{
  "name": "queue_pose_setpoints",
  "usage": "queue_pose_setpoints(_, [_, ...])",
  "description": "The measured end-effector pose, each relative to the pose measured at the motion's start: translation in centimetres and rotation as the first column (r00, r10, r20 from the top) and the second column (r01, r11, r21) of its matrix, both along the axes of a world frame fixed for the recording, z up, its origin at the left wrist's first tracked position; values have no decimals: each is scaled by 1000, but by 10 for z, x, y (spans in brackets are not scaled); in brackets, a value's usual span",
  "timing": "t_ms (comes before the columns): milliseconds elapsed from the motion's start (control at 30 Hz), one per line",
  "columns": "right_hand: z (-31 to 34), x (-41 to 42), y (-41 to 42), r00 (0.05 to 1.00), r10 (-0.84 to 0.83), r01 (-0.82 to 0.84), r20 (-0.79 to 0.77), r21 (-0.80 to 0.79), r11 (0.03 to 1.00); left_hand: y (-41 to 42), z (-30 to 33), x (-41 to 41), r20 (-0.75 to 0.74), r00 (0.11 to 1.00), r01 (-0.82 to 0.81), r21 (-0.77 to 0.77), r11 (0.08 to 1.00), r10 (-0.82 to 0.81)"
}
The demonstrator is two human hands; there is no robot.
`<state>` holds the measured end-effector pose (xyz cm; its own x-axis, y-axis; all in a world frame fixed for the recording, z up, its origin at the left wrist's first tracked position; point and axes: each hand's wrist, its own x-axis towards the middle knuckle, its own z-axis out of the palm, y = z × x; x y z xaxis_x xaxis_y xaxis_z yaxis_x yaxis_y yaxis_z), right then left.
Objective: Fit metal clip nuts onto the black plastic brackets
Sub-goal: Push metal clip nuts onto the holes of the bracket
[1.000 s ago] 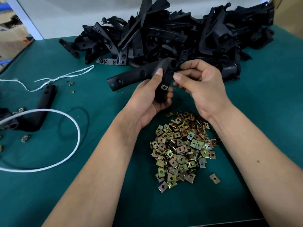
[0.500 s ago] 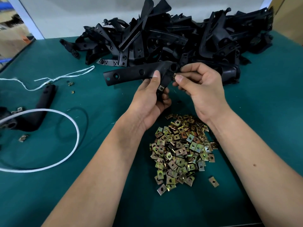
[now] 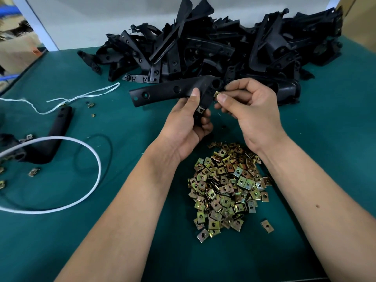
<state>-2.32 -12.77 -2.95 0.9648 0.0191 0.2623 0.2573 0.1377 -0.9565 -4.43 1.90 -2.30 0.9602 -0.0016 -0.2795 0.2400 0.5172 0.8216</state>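
We are holding one angled black plastic bracket (image 3: 175, 90) above the green table mat (image 3: 325, 139), between the heap of loose nuts and the big stack of parts. Our left hand (image 3: 187, 127) grips its lower leg, thumb laid on the bend and fingers curled round underneath. One small brass-coloured metal clip nut (image 3: 201, 109) already sits on that leg, just above our left fingers. Our right hand (image 3: 250, 110) pinches a second clip nut (image 3: 216, 95) between thumb and forefinger, right at the edge of the bracket near its corner hole; we cannot tell whether it has begun to slide onto the plastic.

So we judge this bracket partly done: one nut on, one being offered up, and the holes along the long arm show no nuts.

Just below our wrists lies the heap of loose yellow-zinc clip nuts (image 3: 227, 188), still large. Behind the hands, the tall jumbled pile of black plastic brackets (image 3: 223, 47) looks mostly unfitted, though a couple of pieces at its front edge show pale square marks that we cannot read. At far left another black bracket (image 3: 55, 135) with a nut on it lies under a white cord loop (image 3: 89, 151), with a few stray nuts around. Most of the job appears to remain.
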Motion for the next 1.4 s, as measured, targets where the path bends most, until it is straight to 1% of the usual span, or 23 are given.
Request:
queue_pose_setpoints(167, [0, 0, -2, 1000, -6, 6, 16, -44, 999, 5, 0, 0, 3, 999, 40, 41, 998, -40])
queue_pose_setpoints(267, [0, 0, -2, 999, -13, 15, 32, -62, 998, 6, 0, 0, 2, 999, 39, 46, 998, -39])
queue_pose_setpoints(400, [-2, 1, 0, 998, -31, 36, 58, -98, 995, 4, 0, -1, -6, 1000, 30, 90, 995, -30])
queue_pose_setpoints(533, [-5, 1, 1, 999, -42, 43, 32, -55, 998, 1, 0, -1, 5, 1000, 14, 98, 995, -14])
queue_pose_setpoints(733, [-6, 1, 2, 999, -21, 21, 24, -15, 1000, -3, 0, -2, 14, 999, 37, 102, 994, -39])
queue_pose_setpoints(833, [-5, 0, 3, 1000, -18, 18, -4, -1, 1000, -2, 1, -1, 37, 999, 31, 99, 995, -34])
queue_pose_setpoints(1000, [-7, 1, 7, 993, -20, 20, -112, -4, 1000, -3, 0, 0, 81, 996, -40, 109, 993, 31])
queue_pose_setpoints(1167, [-8, 0, 8, 988, -32, 35, -150, 15, 999, -10, -2, 0, 117, 992, -80, 215, 973, 55])
queue_pose_setpoints(1233, [-9, 1, 9, 987, -47, 48, -152, 3, 999, -11, -2, 1, 154, 985, -118, 275, 954, 77])
queue_pose_setpoints(1333, [-8, -1, 13, 990, -27, 15, -139, -88, 996, -6, -1, 4, 259, 959, -227, 441, 868, 119])
queue_pose_setpoints(1400, [-7, -4, 17, 987, 11, -28, -158, -103, 994, -3, -1, 5, 319, 938, -285, 495, 821, 133])
